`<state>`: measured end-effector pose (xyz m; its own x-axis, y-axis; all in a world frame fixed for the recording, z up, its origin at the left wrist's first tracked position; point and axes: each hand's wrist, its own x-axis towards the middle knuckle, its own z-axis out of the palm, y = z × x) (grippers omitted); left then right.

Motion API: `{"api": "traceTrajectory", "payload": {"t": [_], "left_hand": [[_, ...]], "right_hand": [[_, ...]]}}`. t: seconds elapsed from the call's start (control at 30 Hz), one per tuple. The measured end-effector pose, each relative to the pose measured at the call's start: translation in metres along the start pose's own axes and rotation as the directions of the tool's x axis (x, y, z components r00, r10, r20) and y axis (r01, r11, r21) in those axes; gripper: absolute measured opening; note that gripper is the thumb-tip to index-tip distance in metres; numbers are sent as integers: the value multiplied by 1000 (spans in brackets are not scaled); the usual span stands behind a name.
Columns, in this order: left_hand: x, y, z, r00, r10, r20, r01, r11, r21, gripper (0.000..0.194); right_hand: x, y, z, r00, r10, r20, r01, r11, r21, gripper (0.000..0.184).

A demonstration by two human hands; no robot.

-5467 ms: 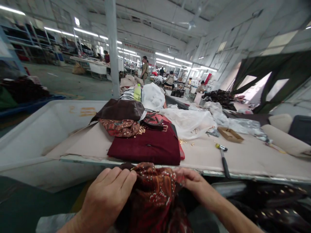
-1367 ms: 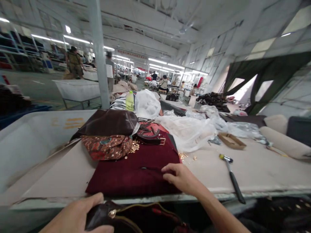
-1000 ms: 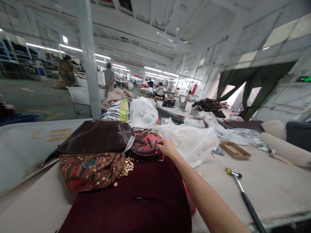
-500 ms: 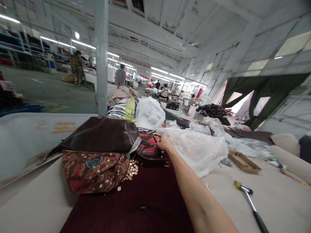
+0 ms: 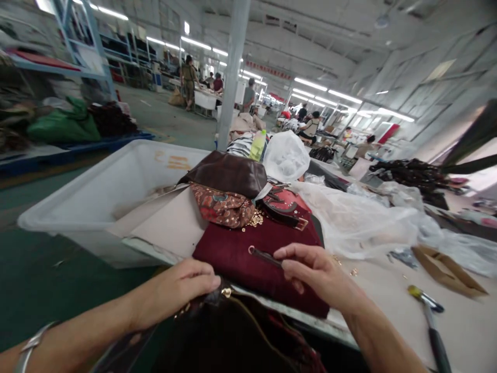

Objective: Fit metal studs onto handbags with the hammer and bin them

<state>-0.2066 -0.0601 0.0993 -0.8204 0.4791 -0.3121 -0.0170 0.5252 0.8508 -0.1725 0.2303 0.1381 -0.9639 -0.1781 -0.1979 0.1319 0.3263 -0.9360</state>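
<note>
My left hand (image 5: 186, 282), a metal bracelet on its wrist, pinches the upper edge of a dark handbag (image 5: 202, 334) at the bottom of the view. Beside its thumb sits a gold zipper slider (image 5: 226, 292). Between the thumb and fingers of my right hand (image 5: 316, 269) is a short dark leather strap (image 5: 267, 256) with a small metal ring at its far end. It is held over the folded maroon cloth (image 5: 229, 246). Small gold fittings (image 5: 256, 217) lie on the cloth, near a heap of dark straps and a buckle (image 5: 302, 224).
Behind the cloth lies a brown leather bag (image 5: 233, 171) with a patterned part (image 5: 225, 206). A white bin (image 5: 93, 207) stands left. To the right are plastic sheeting (image 5: 349, 223), a cardboard tray (image 5: 446, 267) and a hammer (image 5: 430, 321). People work farther off.
My right hand has come back from the strap heap towards me, now holding a strap. My left hand and the dark handbag have come into view. The camera has turned left.
</note>
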Motion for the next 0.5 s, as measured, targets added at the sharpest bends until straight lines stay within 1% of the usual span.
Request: {"api": "traceTrajectory", "payload": {"t": [0.07, 0.13, 0.27, 0.33, 0.5], "left_hand": [[-4, 4, -4, 998, -24, 66, 26, 999, -30, 50], [-6, 5, -5, 993, -11, 117, 14, 999, -31, 50], [-8, 2, 1, 979, 27, 203, -18, 999, -49, 51], [-8, 2, 5, 977, 34, 209, -23, 998, -54, 47], [-10, 3, 11, 983, 59, 174, -48, 996, -69, 32]], "right_hand": [[-19, -1, 19, 998, 39, 58, -41, 998, 37, 37], [-29, -2, 34, 992, 83, 98, -88, 995, 47, 34], [-38, -2, 48, 980, 139, 143, -141, 990, 10, 30], [-41, -3, 51, 980, 143, 140, -142, 990, -20, 28], [-47, -4, 57, 980, 159, 123, -152, 986, -67, 27]]}}
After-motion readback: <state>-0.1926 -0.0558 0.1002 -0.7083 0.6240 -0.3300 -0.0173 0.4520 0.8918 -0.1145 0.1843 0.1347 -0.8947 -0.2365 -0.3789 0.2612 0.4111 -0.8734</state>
